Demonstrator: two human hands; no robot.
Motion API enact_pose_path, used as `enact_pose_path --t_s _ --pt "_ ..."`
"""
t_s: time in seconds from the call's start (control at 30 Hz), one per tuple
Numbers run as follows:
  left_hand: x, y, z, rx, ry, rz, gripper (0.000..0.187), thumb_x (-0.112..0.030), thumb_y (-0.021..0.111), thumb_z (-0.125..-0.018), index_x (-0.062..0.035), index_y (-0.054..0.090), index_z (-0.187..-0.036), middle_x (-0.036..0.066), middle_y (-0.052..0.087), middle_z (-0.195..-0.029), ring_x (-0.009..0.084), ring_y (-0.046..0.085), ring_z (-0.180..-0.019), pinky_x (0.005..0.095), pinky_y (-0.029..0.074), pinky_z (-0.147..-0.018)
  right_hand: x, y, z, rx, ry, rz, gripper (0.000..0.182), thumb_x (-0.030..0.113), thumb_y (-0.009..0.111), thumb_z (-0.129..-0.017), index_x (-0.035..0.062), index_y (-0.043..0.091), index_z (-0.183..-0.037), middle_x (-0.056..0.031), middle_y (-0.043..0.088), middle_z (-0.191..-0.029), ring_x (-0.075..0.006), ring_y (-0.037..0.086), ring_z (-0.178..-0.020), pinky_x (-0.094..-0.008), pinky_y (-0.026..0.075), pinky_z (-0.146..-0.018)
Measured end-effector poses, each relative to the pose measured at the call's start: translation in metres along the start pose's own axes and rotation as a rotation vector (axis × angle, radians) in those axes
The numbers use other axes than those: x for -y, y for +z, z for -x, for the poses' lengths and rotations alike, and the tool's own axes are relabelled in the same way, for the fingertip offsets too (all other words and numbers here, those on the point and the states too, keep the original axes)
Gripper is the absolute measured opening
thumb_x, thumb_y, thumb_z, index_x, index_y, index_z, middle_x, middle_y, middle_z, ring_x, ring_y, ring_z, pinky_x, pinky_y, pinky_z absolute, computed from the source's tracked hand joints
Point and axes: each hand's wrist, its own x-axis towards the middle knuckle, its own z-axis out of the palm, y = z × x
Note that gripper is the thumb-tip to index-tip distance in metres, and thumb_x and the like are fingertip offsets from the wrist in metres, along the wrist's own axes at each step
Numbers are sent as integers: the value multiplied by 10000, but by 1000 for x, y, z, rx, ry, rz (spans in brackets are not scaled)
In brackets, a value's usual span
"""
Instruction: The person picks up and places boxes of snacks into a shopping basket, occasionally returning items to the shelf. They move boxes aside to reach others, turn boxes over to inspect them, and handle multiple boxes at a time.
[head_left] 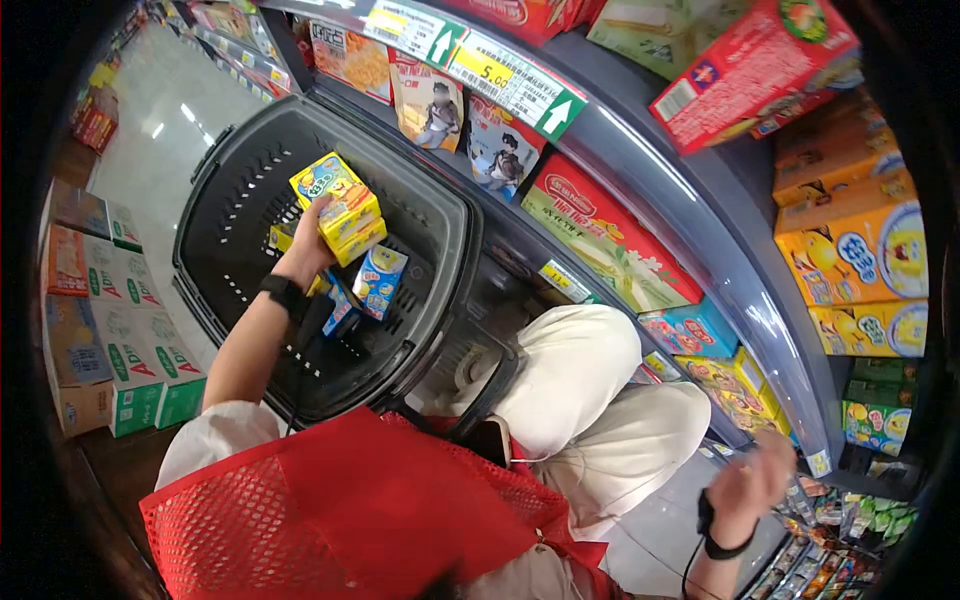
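Basket (pixel 440 190): black, perforated; holding one blue-and-white box (pixel 381 283), one darker blue box (pixel 342 311), one yellow box (pixel 280 237), partly hidden.
Lower shelf (pixel 530 242): grey, price tags along its edge; bearing a white pouch (pixel 428 105), a dark pouch (pixel 503 150), a red-and-green box (pixel 612 232), a light-blue box (pixel 690 328), yellow cartons (pixel 740 387).
Upper shelf (pixel 690 200): grey; bearing orange boxes (pixel 850 250), stacked.
Floor (pixel 150 125): pale, glossy, beside the basket.

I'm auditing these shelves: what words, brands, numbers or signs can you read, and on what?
"5.00": shelf price label, which also bears a white arrow on green.
"Nestlé": red-and-green box.
"AD": white-and-green cartons.
"好多": orange box, and apparently yellow boxes in the left hand; the next character is unclear.
Small print elsewhere is too small or blurred.
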Motion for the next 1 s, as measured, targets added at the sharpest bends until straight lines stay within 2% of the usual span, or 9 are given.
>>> enact_pose_path --t_s 0.2,0.37,0.47,0.5,0.63,0.73,0.8,0.83,1.0 --pt "-8 64 126 67 273 -277 460 -254 598 -884 6 473 -1242 138 615 -1158 236 631 -1005 365 488 -915 75 85 -87 -42 -89 -616 399 28 655 -680 27 614 -1077 -167 556 -1162 -319 580 -1012 -428 477 -855" --pt "59 138 204 -8 1022 -919 978 -162 781 -688 -6 152 -1421 139 373 -1343 227 388 -1252 356 346 -1033 149 124 -131 -1 181 -1121 1101 279 783 -698 -113 36 -1404 -328 87 -1466 -465 156 -1363 -467 180 -1123" --pt "110 169 220 140 1195 -932 1237 -141 854 -561 -22 0 -1448 144 238 -1425 257 290 -1323 395 276 -1078 163 104 -140 -210 287 -1474 1304 319 830 -642 -13 -166 -1415 -207 105 -1470 -291 183 -1362 -436 157 -1112" --pt "118 188 227 224 1089 -734 1292 -105 863 -523 -22 -40 -1443 149 231 -1430 255 286 -1327 407 246 -1091 151 91 -137 -253 276 -1452 1323 311 840 -627 -7 -174 -1416 -205 100 -1472 -292 166 -1372 -432 152 -1115" --pt "121 243 235 635 1260 -896 1197 -566 780 -648 -3 52 -1412 187 263 -1403 301 304 -1315 410 253 -1070 100 43 -110 -450 270 -1340 1401 241 869 -575 55 -236 -1415 -172 86 -1488 -277 155 -1391 -426 197 -1111" --pt "130 297 231 859 1178 -858 1179 -554 789 -642 -2 78 -1404 184 299 -1384 301 330 -1300 410 257 -1069 67 14 -85 -567 352 -1292 1381 177 849 -580 102 -245 -1421 -144 130 -1482 -275 236 -1367 -424 266 -1090" --pt "142 344 237 957 1218 -892 1104 -352 849 -618 -3 150 -1397 166 340 -1362 274 368 -1279 394 286 -1061 43 -14 -73 -640 460 -1261 1362 161 836 -589 103 -239 -1423 -139 166 -1472 -280 274 -1352 -424 283 -1085" --pt "147 367 245 997 1207 -879 1050 -286 843 -625 -5 181 -1391 160 362 -1352 262 402 -1255 385 319 -1042 29 -31 -71 -717 513 -1407 1382 279 865 -598 10 -217 -1414 -216 31 -1492 -303 116 -1392 -413 141 -1126" --pt "180 465 267 1094 1151 -825 705 -99 719 -767 -21 313 -1338 155 485 -1254 228 578 -1072 322 477 -880 -41 -86 -43 -815 513 -1272 1107 162 803 -689 -8 0 -1433 -174 301 -1394 -268 360 -1287 -387 314 -1068"
